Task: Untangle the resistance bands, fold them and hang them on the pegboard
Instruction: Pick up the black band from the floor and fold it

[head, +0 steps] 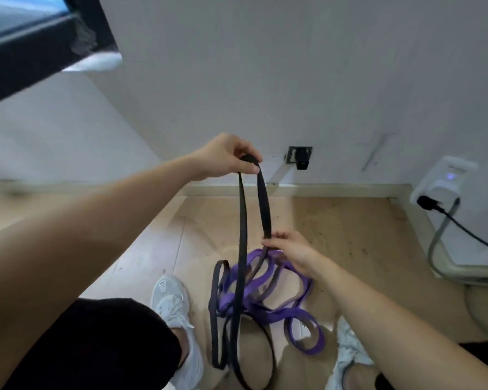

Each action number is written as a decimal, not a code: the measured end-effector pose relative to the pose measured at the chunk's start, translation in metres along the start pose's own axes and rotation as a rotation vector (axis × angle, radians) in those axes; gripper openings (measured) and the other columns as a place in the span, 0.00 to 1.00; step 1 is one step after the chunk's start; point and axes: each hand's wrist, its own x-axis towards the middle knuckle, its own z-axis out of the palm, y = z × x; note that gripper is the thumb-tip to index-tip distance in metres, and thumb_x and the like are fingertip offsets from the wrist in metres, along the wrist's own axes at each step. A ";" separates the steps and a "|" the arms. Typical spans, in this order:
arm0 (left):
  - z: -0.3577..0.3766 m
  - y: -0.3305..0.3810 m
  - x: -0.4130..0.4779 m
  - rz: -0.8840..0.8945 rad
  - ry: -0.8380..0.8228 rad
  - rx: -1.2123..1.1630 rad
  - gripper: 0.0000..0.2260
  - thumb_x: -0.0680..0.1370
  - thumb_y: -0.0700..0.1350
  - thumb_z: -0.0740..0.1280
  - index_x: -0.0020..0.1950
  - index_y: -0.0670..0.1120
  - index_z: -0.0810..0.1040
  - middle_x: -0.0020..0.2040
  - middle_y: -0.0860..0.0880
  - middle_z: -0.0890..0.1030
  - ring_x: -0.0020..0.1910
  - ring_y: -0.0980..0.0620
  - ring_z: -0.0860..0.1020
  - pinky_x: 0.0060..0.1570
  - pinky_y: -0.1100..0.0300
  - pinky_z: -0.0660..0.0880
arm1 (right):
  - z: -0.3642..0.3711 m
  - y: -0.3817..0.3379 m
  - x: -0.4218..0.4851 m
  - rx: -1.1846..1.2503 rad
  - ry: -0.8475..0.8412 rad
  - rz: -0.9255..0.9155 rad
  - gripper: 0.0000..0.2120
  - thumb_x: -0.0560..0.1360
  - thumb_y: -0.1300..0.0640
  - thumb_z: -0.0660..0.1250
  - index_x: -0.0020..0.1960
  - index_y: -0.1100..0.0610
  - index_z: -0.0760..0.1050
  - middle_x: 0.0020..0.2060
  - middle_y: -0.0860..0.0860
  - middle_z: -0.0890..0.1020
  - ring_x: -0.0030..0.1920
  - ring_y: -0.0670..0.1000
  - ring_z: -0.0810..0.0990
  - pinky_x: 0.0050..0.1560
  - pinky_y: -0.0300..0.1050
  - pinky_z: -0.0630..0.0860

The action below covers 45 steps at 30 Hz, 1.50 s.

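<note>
Early in the job, it seems: a black band (242, 220) is raised over the floor (335, 226), its lower loops snarled with a purple band (268, 311) lying between the person's shoes. Nothing is folded and no pegboard is in sight. The left hand (226, 157) pinches the band's top bend, while the right hand (290, 250) pinches one strand lower down, just above the tangle.
</note>
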 end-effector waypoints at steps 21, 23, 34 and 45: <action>-0.078 0.104 -0.054 0.376 0.672 -0.292 0.09 0.74 0.39 0.77 0.53 0.39 0.85 0.41 0.51 0.84 0.37 0.62 0.81 0.45 0.68 0.76 | 0.069 -0.130 -0.036 -0.338 0.106 -0.532 0.58 0.65 0.42 0.81 0.81 0.45 0.44 0.78 0.44 0.55 0.76 0.49 0.60 0.75 0.52 0.63; -0.079 0.104 -0.054 0.372 0.686 -0.277 0.09 0.74 0.40 0.77 0.52 0.40 0.85 0.40 0.52 0.84 0.37 0.63 0.80 0.44 0.69 0.75 | 0.074 -0.151 -0.037 -0.322 0.111 -0.598 0.60 0.62 0.41 0.82 0.80 0.45 0.44 0.78 0.43 0.55 0.76 0.46 0.58 0.76 0.48 0.61; -0.092 0.097 -0.059 0.355 0.817 -0.319 0.07 0.75 0.43 0.76 0.50 0.42 0.85 0.39 0.45 0.81 0.33 0.55 0.77 0.31 0.63 0.76 | 0.070 -0.134 -0.032 -0.275 -0.043 -0.430 0.06 0.76 0.60 0.70 0.53 0.60 0.82 0.45 0.57 0.86 0.48 0.51 0.86 0.53 0.40 0.79; -0.112 0.077 -0.055 0.296 0.992 -0.404 0.05 0.76 0.46 0.75 0.48 0.45 0.85 0.38 0.47 0.82 0.34 0.54 0.78 0.32 0.63 0.76 | 0.032 -0.048 -0.018 -0.520 -0.237 -0.162 0.06 0.76 0.58 0.72 0.53 0.56 0.82 0.47 0.54 0.86 0.48 0.47 0.86 0.55 0.44 0.81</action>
